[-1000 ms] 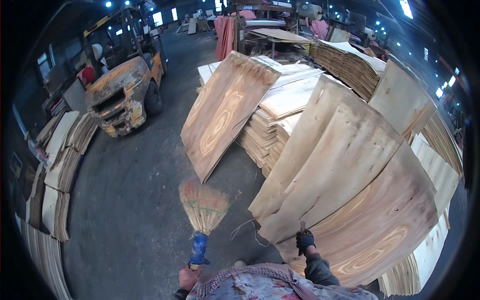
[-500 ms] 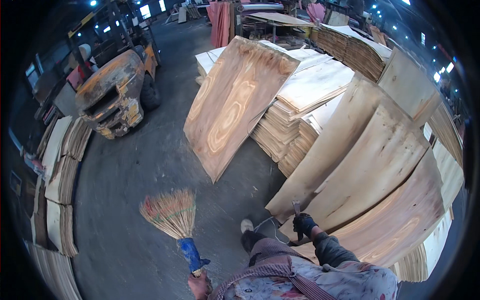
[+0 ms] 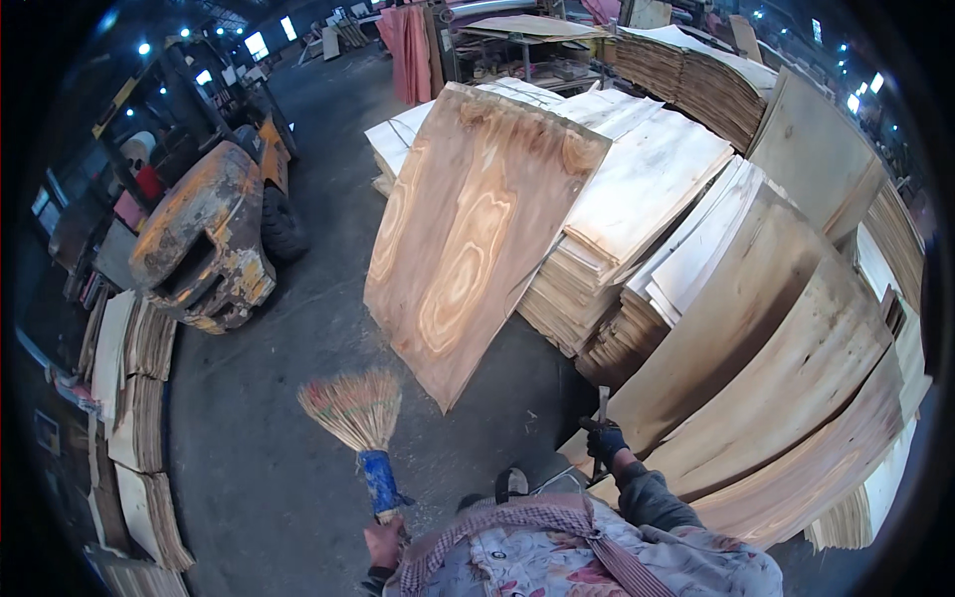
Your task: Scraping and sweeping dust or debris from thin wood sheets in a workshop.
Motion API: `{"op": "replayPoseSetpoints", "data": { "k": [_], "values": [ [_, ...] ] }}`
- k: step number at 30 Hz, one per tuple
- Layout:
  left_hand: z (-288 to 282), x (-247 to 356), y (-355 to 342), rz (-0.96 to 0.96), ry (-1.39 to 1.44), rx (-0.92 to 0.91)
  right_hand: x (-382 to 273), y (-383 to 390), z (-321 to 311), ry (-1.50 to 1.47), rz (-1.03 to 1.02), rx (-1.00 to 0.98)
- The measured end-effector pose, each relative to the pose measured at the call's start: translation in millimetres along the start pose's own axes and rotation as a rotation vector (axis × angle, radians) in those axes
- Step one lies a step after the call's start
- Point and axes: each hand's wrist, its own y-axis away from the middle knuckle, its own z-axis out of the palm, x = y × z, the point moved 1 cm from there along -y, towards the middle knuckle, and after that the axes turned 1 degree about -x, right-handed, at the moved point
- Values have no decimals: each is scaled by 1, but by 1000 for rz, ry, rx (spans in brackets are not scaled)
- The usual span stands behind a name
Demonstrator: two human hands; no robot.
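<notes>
My bare left hand [image 3: 384, 542] is closed round the handle of a short straw broom [image 3: 353, 408]. Blue wrapping covers the broom's neck, and its fanned bristles point away from me above the dark floor. My right hand [image 3: 604, 441], in a dark glove, grips a scraper [image 3: 603, 401] with a narrow flat blade pointing up. Just right of that hand, large curved wood veneer sheets [image 3: 766, 358] lean over one another; whether the scraper touches them I cannot tell. Ahead, a reddish-brown veneer sheet [image 3: 477, 249] with swirled grain leans against a stack of pale sheets [image 3: 647, 169].
A worn yellow forklift [image 3: 204, 239] stands at the left. Along the left edge are piles of veneer [image 3: 139, 428]. More stacked veneer [image 3: 686, 85] lies at the back right, with pink cloth [image 3: 403, 55] hanging farther back. My shoe [image 3: 510, 485] is on the floor [image 3: 259, 398].
My view has moved forward and turned, so the leaning brown sheet and the stacks look nearer. The broom and the scraper stay in my hands; a different shoe position shows a step.
</notes>
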Motion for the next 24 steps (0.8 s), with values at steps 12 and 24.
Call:
{"op": "replayPoseSetpoints", "data": {
  "k": [12,24],
  "values": [
    [79,112,-176,93,182,-342,-129,-191,11,124,-576,18],
    [150,273,-269,66,202,-420,-403,-239,161,71,-578,-20]
  ]
}}
